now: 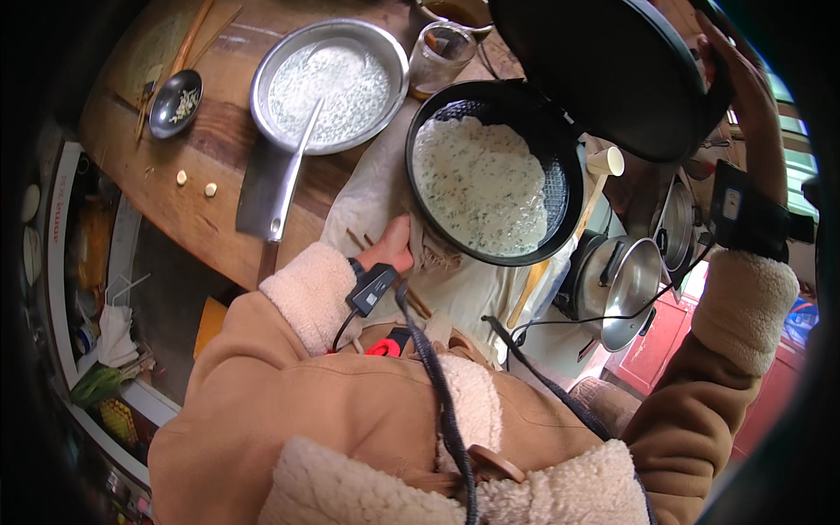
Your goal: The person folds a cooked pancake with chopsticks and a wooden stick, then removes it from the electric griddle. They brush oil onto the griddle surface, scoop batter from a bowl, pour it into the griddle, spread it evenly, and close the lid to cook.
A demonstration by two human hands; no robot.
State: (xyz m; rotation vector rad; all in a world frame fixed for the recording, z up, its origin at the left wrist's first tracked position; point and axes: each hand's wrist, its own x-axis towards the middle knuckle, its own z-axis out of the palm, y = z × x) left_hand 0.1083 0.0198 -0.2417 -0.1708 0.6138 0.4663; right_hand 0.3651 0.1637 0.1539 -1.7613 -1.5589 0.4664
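Note:
My right hand [741,72] grips the handle of the raised black lid [604,72] of an electric griddle pan. The griddle pan [569,197] stands before me with a pale, herb-flecked batter pancake [482,187] in it; its dark ridged base shows at the right. My left hand [392,246] is low beside the pan's near left edge, over a pale cloth [348,213], its fingers mostly hidden. Wooden chopsticks [415,302] pass by or under it. A steel bowl [262,125] of green-flecked batter holds a metal ladle [292,177].
A cleaver [257,197] lies beside the bowl on the wooden table [164,203]. At the left are a small black ladle [164,108] with chopped bits and two pale round slices. A glass jar [433,65] stands behind the pan. Right are a paper cup [607,161], a steel pot [630,289] and a cable.

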